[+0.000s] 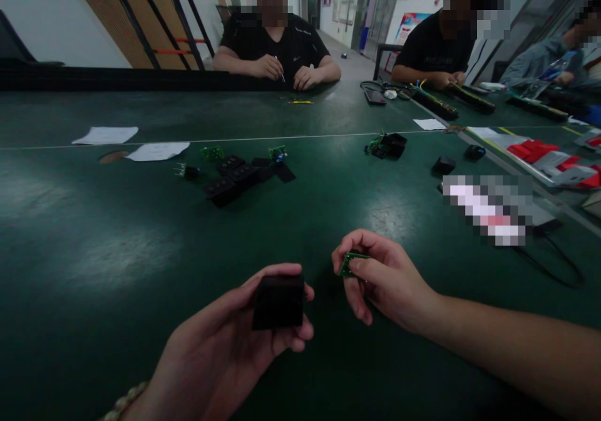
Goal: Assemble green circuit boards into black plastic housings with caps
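My left hand [235,327] holds a black box [278,302], its fingers wrapped round the far and right sides. To the right, my right hand [380,277] pinches a small green circuit board [351,264] between thumb and fingers. The box and the board are apart, with a gap of dark green table [323,371] between the hands. Part of the board is hidden under the thumb.
Black casings [235,180] and circuit boards [212,153] lie ahead on the left, more parts [393,146] ahead on the right. Papers [158,151] lie at the left. A blurred-out device [488,211] with a cable is at the right. Several people sit beyond.
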A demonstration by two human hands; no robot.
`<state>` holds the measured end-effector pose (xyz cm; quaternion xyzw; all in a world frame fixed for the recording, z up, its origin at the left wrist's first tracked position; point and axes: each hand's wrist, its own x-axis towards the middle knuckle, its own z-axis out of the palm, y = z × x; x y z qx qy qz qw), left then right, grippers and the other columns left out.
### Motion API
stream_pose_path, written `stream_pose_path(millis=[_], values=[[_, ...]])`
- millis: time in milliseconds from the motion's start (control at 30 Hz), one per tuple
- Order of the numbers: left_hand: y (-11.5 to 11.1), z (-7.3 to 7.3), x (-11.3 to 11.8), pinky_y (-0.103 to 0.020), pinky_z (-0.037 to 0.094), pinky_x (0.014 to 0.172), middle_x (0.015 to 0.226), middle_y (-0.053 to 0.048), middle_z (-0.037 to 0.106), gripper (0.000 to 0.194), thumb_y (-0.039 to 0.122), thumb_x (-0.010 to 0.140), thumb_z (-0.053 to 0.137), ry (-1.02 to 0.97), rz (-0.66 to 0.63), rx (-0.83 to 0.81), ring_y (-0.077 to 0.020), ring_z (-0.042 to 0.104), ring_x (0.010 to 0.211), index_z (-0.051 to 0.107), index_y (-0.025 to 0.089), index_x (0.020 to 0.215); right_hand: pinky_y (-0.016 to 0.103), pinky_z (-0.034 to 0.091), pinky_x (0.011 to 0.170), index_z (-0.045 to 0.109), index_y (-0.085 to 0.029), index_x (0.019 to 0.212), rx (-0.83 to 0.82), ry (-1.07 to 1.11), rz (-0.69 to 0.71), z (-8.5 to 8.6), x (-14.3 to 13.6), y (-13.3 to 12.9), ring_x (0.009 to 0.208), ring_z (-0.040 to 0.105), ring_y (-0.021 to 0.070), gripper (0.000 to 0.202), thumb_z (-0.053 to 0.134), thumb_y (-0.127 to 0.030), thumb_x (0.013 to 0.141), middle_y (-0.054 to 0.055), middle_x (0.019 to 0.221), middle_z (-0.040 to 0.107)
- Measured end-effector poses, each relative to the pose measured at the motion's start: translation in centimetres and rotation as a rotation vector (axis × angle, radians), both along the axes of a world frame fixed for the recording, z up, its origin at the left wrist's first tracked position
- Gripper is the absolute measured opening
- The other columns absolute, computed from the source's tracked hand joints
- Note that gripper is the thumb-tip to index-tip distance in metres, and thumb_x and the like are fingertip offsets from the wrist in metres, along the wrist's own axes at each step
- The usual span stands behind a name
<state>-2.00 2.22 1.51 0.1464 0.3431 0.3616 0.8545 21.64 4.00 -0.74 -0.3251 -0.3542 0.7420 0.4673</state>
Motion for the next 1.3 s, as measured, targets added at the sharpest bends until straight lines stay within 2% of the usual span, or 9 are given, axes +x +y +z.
stream_pose_path(millis=[233, 433, 667, 1300], values=[[0.11, -0.20, 0.08, -0.036, 0.062, 0.078, 0.108, -0.019, 0.085, 0.033, 0.032, 0.093, 0.069, -0.012, -0.007, 0.015, -0.0315, 0.079, 0.086, 0.085, 0.013, 0.115, 0.012, 0.049, 0.031, 0.059, -0.018, 0.091, -0.015, -0.008, -0.011, 0.11, -0.03, 0.10, 0.038, 0.065, 0.0070, 0.014, 0.067, -0.012, 0.081, -0.003, 0.083, 0.071], [0.15, -0.11, 0.05, -0.036, 0.062, 0.078, 0.105, -0.019, 0.086, 0.032, 0.031, 0.091, 0.071, -0.009, -0.004, 0.014, -0.0314, 0.079, 0.085, 0.086, 0.013, 0.113, 0.014, 0.051, 0.032, 0.061, -0.017, 0.093, -0.038, 0.032, 0.014, 0.29, 0.00, 0.17, 0.040, 0.067, 0.0082, 0.011, 0.068, -0.018, 0.083, -0.001, 0.086, 0.072], [0.08, -0.38, -0.01, -0.036, 0.062, 0.078, 0.107, -0.019, 0.086, 0.032, 0.032, 0.092, 0.070, -0.004, -0.009, 0.017, -0.0317, 0.079, 0.085, 0.086, 0.013, 0.113, 0.014, 0.050, 0.031, 0.061, -0.017, 0.091, -0.060, 0.008, -0.001, 0.47, -0.11, 0.30, 0.039, 0.066, 0.0080, 0.013, 0.071, -0.018, 0.083, -0.002, 0.085, 0.072], [0.20, 0.02, 0.24, -0.036, 0.060, 0.077, 0.106, -0.019, 0.085, 0.032, 0.032, 0.094, 0.066, 0.000, -0.003, 0.014, -0.0311, 0.078, 0.085, 0.085, 0.013, 0.112, 0.013, 0.052, 0.034, 0.061, -0.017, 0.092, -0.058, 0.061, 0.019, 0.38, 0.03, 0.30, 0.042, 0.067, 0.0078, 0.013, 0.069, -0.016, 0.083, -0.001, 0.085, 0.072]])
